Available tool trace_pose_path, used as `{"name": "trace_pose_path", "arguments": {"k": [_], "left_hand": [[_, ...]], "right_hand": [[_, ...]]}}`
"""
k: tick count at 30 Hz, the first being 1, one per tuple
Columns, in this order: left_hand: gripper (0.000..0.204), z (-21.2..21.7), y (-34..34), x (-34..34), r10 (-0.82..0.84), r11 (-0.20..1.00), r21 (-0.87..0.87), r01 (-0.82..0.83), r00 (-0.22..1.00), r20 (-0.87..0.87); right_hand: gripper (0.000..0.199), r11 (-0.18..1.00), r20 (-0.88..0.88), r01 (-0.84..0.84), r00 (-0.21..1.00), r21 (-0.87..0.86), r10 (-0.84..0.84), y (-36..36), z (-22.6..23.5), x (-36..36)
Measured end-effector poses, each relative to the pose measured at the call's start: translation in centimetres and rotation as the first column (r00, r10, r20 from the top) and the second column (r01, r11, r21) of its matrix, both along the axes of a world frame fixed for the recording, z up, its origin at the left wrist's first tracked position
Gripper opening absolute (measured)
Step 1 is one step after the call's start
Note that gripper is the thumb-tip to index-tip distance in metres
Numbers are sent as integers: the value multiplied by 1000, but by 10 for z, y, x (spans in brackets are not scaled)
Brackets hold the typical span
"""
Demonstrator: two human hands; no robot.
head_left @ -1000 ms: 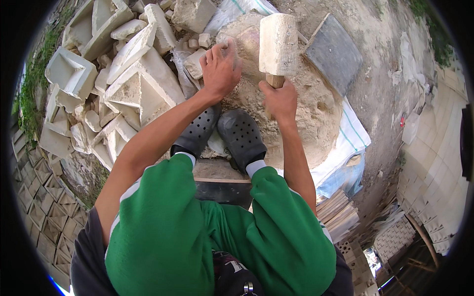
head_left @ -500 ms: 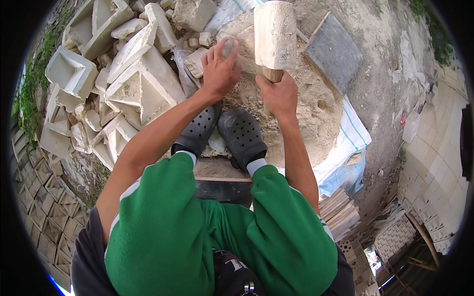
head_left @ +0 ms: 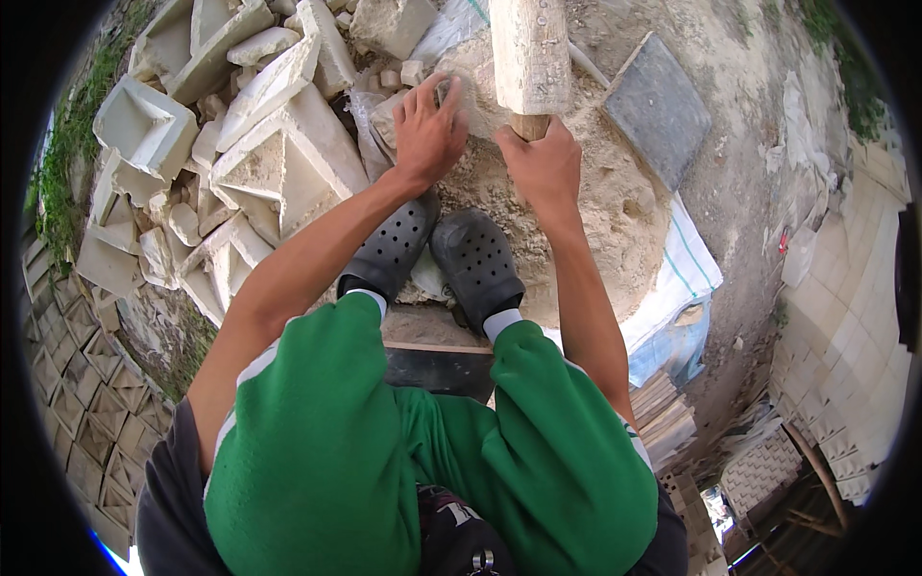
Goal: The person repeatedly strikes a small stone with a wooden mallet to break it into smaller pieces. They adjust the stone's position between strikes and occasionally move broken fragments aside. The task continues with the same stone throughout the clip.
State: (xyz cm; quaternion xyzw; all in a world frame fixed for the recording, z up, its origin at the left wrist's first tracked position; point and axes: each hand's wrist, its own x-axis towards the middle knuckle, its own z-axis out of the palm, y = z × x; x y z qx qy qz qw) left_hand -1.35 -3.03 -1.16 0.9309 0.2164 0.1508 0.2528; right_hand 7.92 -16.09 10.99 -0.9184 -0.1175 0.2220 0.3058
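My right hand (head_left: 545, 165) is closed around the short handle of a wooden mallet (head_left: 531, 62). The mallet's pale, thick head stands above the fist, its top cut off by the picture's upper edge. To the left, my left hand (head_left: 429, 134) has its fingers curled round a small greyish stone lump (head_left: 443, 92), which shows only between thumb and fingers. Beneath both hands lies a heap of pale crushed rubble and powder (head_left: 600, 226), spread on a white woven sheet (head_left: 688, 252).
Broken white cast blocks (head_left: 279, 178) are piled at the left. A dark square slab (head_left: 659, 110) lies on the far right of the heap. My grey clogs (head_left: 473, 261) stand at its near edge. Stacked pale tiles (head_left: 840, 317) line the right side.
The mallet has shifted slightly up the picture, and its head is tilted a little differently. My left hand stays at nearly the same spot with the lump. The whole view has moved slightly.
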Motion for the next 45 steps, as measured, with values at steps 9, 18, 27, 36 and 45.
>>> {"name": "trace_pose_path", "arguments": {"k": [9,18,27,36,45], "left_hand": [[56,5,-4,5,-23,1000,18,23,1000,7],[58,1,-2,3,-16,1000,-2,16,1000,-14],[54,5,0,10,-47,999,22,46,999,23],[52,2,5,18,-26,999,41,24,998,64],[54,4,2,4,-27,1000,12,27,1000,8]], "right_hand": [[53,983,74,-74,993,-166,87,-1,-51,1],[52,999,12,49,999,11,-49,-3,5,8],[56,990,-121,-21,993,-136,4,-9,-40,22],[57,996,-57,19,998,-90,-24,-2,-22,16],[57,999,-21,1,1000,-52,-2,-24,-15,7]]}}
